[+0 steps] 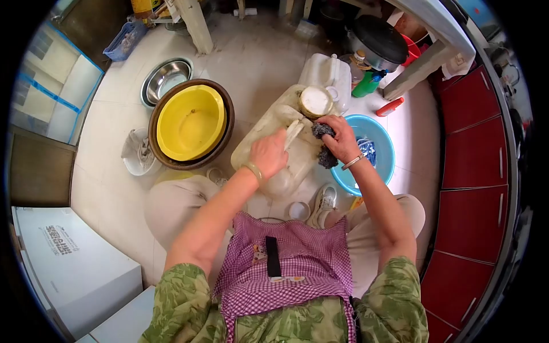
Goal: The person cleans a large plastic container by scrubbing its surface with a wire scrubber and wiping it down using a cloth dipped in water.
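Step in hand, as judged: scouring the large plastic jug (263,134), which lies in front of the person on the tiled floor (106,171), just left of the blue basin (391,150). Left hand (269,154): grip closed at the jug's handle (295,130), back of hand up. Right hand (339,140): fingers curled around a dark scourer (327,157), lumps showing either side; one piece or two, cannot tell. Both forearms reach forward and down, converging. Next move likely calls for a steady handle and firm scourer pressure.
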### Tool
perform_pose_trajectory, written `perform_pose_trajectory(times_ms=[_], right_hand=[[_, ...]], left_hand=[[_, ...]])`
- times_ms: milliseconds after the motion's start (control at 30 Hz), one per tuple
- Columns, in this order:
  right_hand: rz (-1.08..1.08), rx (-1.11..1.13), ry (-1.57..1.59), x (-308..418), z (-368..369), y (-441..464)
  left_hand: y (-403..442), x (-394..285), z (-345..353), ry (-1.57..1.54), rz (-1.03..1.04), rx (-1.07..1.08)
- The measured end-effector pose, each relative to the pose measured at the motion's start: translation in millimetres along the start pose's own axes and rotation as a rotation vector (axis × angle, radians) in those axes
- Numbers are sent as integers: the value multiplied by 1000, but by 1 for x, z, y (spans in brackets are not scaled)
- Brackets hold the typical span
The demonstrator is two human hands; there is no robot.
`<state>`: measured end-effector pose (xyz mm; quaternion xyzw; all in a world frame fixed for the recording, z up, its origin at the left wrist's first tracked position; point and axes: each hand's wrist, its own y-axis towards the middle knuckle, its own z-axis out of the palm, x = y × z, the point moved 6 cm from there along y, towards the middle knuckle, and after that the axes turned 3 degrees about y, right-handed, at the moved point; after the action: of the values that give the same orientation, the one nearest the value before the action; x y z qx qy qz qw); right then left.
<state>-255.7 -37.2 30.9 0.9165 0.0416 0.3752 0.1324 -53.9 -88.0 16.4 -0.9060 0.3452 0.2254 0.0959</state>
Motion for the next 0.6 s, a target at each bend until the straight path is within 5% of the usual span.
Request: perform_pose_trajectory(times_ms=[100,133,200,300,367,500,600], right_hand=[[-4,-17,-238,-9,-21,-12],[200,-55,-195,-39,-33,-24],[272,-150,-125,-57,-63,-37],[63,-58,118,33,-47,-9],[-152,58,-73,75,-7,10],[-40,200,-270,69,39,40],[123,371,-201,71,9,32]], left_hand=[[-2,-4,-4,-28,20,63],[-6,-5,-5,-25,25,43],[-13,-3,-6,-16,37,4],[-19,-10,-2,14,31,-33],[-19,-9,-1,76,34,-79],[-15,1,-6,62,53,-143],[-20,-2,-3,90,106,-109]])
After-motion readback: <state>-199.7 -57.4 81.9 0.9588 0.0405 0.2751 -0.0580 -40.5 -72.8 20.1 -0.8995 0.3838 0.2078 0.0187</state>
